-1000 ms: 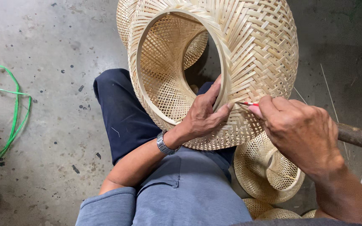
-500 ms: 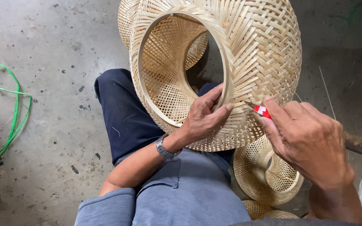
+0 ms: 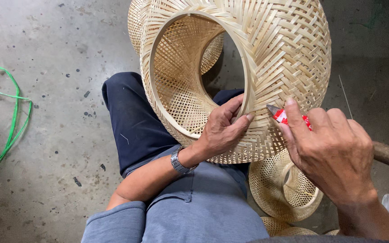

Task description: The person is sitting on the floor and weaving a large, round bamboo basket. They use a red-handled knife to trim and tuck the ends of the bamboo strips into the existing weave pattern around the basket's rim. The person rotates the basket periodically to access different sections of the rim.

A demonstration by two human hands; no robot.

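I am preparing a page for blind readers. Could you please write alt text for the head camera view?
A person's left hand grips the rim of a large woven bamboo basket resting on the lap, while the right hand presses a small red-handled blade against the weave. Smaller woven baskets lie on the concrete floor, and a green strap lies at the left.

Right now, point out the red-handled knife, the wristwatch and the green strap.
red-handled knife (image 3: 282, 116), head view, red handle beside the blade.
wristwatch (image 3: 179, 161), head view, metal band.
green strap (image 3: 15, 118), head view, right side of the loop.
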